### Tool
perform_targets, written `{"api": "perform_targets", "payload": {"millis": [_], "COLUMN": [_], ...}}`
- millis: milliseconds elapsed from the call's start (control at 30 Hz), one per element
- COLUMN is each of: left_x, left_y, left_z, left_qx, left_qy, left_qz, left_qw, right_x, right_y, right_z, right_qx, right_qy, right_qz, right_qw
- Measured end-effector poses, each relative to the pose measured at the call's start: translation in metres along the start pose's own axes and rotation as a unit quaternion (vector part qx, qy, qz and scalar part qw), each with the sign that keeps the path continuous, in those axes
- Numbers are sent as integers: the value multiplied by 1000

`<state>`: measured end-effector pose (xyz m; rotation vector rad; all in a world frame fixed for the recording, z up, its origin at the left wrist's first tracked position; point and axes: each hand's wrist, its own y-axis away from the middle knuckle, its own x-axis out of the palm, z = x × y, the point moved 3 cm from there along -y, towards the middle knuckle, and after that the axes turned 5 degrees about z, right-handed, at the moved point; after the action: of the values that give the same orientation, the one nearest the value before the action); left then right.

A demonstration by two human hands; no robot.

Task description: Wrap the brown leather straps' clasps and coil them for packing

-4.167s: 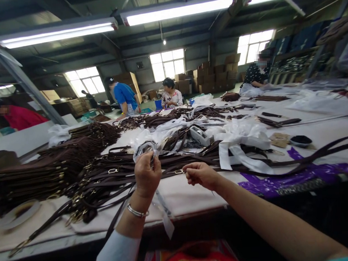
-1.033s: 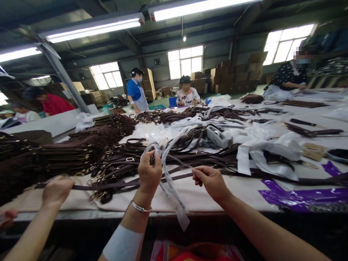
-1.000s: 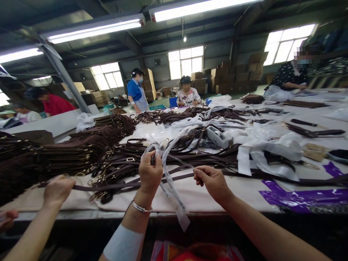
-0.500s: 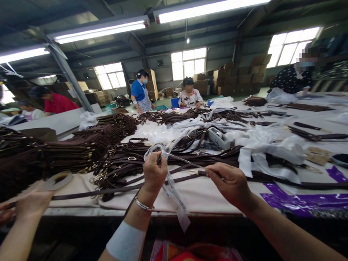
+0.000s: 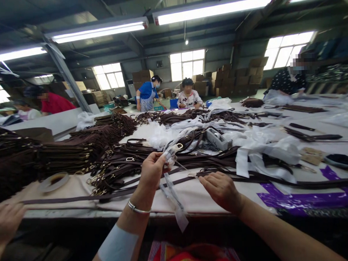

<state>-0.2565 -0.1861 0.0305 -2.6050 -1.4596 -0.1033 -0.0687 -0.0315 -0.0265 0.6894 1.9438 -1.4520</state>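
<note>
My left hand is closed around a bundle of whitish clear plastic wrapping, with a light metal clasp poking out at its top. A loose tail of the wrapping hangs over the table's front edge. From the bundle a thin strand runs taut toward my right hand, whose fingers are curled and pinched. Just beside those fingertips lies a metal buckle on a dark brown strap. What sits inside the right fingers is largely hidden.
Brown straps with metal hooks lie behind my hands, and stacked straps stand left. A tape roll, a grey box and purple tape are about. Another person's hand is at the left edge; several co-workers stand beyond.
My left hand has turned, bringing the clasp into sight. My right hand has dropped slightly and moved nearer the left. The other person's hands at left have drawn back from the strap.
</note>
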Motion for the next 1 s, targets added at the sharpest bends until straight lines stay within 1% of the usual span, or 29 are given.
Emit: {"api": "perform_targets", "payload": {"millis": [133,267,367,433,500,600,667,700,733,767,800,833,900,933,967,1000], "left_x": [9,15,21,25,26,21,16,13,11,10,10,10,15,18,23,27], "left_y": [7,12,13,13,13,11,9,9,8,7,7,6,7,8,9,11], "left_z": [-4,-5,-1,2,5,6,4,3,3,3,3,3,4,4,3,2], "left_qx": [-78,-124,-151,-153,-143,-117,-97,-88,-82,-78,-76,-76,-79,-78,-76,-71], "left_qy": [75,104,105,99,89,69,56,51,47,45,45,47,48,45,36,21], "left_qz": [34,55,61,59,52,39,29,24,20,18,18,20,32,47,71,102], "left_qw": [994,985,981,981,984,990,993,995,995,996,996,996,995,995,994,992], "right_x": [24,35,42,49,55,62,65,64,62,57,50,40,13,-1,-16,-29], "right_y": [4,-1,-7,-8,-3,17,35,42,47,49,46,39,17,2,-14,-30], "right_z": [10,18,24,25,24,18,15,13,10,5,-2,-11,-29,-38,-46,-53], "right_qx": [-7,-5,-2,7,43,106,114,115,125,147,177,211,267,277,277,268], "right_qy": [23,35,18,-3,-21,-53,-86,-107,-131,-158,-188,-218,-266,-286,-303,-322], "right_qz": [24,40,55,71,92,157,218,238,241,223,185,129,0,-52,-88,-102], "right_qw": [999,999,998,997,995,980,965,958,953,951,948,944,926,916,907,902]}}
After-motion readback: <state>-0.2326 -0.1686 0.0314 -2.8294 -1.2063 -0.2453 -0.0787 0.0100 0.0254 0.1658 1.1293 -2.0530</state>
